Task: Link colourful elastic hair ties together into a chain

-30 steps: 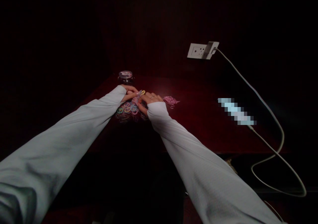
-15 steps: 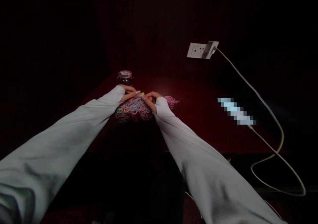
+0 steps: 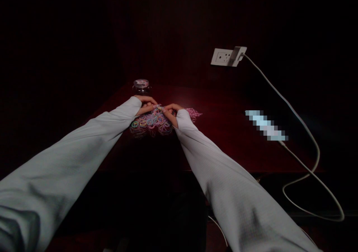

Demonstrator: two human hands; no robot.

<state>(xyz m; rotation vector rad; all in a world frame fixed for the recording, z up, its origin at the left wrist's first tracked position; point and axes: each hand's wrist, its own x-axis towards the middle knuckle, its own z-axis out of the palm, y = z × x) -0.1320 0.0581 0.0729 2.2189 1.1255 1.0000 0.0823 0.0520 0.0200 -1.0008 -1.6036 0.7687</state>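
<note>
Both my arms in pale sleeves reach to the far middle of a dark red table (image 3: 223,132). A heap of small coloured elastic rings (image 3: 148,123) lies there. My left hand (image 3: 147,105) and my right hand (image 3: 170,110) meet above the heap, fingertips pinched together on a small ring (image 3: 159,107). A looser pink bunch of bands (image 3: 192,113) lies just right of my right hand. A small clear jar (image 3: 141,86) with bands inside stands behind my left hand.
A white wall socket (image 3: 222,56) holds a charger plug (image 3: 237,55), and its white cable (image 3: 307,132) loops down across the table's right side. A blurred bright object (image 3: 265,125) lies on the right. The surroundings are dark.
My right hand has turned from lying flat over the heap to a pinch meeting my left fingertips. The yellow ring seen between the fingers earlier is less plain now.
</note>
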